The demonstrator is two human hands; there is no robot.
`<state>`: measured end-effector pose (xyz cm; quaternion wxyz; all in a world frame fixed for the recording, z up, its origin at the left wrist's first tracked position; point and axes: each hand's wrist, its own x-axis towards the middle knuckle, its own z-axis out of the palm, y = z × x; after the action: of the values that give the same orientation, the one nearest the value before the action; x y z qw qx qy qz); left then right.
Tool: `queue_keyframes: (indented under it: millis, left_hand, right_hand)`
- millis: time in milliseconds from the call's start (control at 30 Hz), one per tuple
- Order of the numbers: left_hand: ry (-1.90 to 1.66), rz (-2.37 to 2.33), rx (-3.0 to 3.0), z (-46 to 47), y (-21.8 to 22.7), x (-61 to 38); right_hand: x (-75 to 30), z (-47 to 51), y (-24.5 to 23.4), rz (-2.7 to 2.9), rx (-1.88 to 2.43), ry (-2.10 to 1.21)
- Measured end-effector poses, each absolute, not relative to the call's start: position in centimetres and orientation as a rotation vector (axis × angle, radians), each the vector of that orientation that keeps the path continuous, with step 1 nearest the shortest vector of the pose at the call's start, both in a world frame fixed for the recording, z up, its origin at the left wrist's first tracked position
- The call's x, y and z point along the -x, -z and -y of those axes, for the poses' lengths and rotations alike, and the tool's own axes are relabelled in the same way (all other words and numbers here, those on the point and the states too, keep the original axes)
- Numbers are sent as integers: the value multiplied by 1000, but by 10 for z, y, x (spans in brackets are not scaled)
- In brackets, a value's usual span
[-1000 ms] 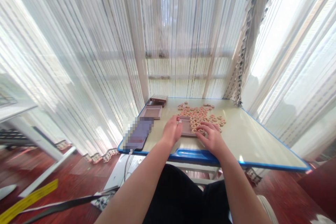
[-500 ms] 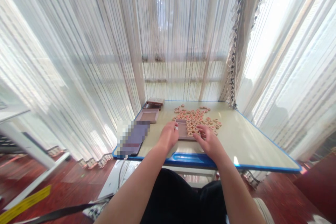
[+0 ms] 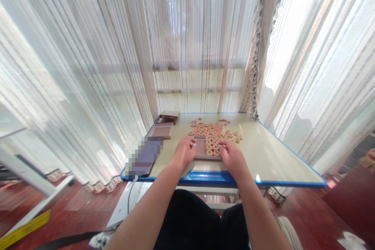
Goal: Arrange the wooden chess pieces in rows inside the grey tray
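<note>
A shallow open box lies flat on the folding table. Two columns of round wooden Chinese chess pieces fill its right part, dark characters facing up; its left part shows bare bottom. My left hand has its fingers closed round the box's left wall. My right hand is at the right wall with curled fingers, thumb and forefinger at the rim beside the pieces; its other fingertips are partly hidden. Just beyond the box lies a loose heap of Chinese chess pieces, many with red characters.
On the table's left stand another shallow box and stacked boxes behind it. A tablet-like device, partly pixelated, lies nearer me. A blue tray recess runs along the table's front edge. Sheer striped curtains hang behind.
My right hand has drawn back from over the pieces to the box's right wall, its fingers now more curled. My left hand stays at the left wall. The view has shifted slightly.
</note>
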<state>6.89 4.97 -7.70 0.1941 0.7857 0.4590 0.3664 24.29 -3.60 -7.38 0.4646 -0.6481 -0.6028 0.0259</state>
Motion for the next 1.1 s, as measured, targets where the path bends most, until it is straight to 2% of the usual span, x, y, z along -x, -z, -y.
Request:
queue_keyframes:
  millis: [367, 567, 767, 900, 1033, 1100]
  left_hand:
    - [-1058, -1343, -2182, -51, 79, -69]
    - [-1519, -1378, -2040, -62, 51, -62]
    - [-1221, -1443, -2196, -119, 25, -83]
    - [-1103, -1382, -2310, -149, 36, -104]
    - [-1063, -1325, -2320, -155, 47, -106]
    - [-890, -1204, -2419, -151, 45, -104]
  right_hand:
    - [-246, 32, 77, 1401, 1638, -66]
    - [-273, 22, 73, 1719, 1649, 216]
    - [-309, -4, 82, 2050, 1729, 111]
    - [-324, -26, 81, 2183, 1719, -2]
    - [-327, -46, 71, 2230, 1737, 20]
    - [-324, -58, 62, 2201, 1737, 65]
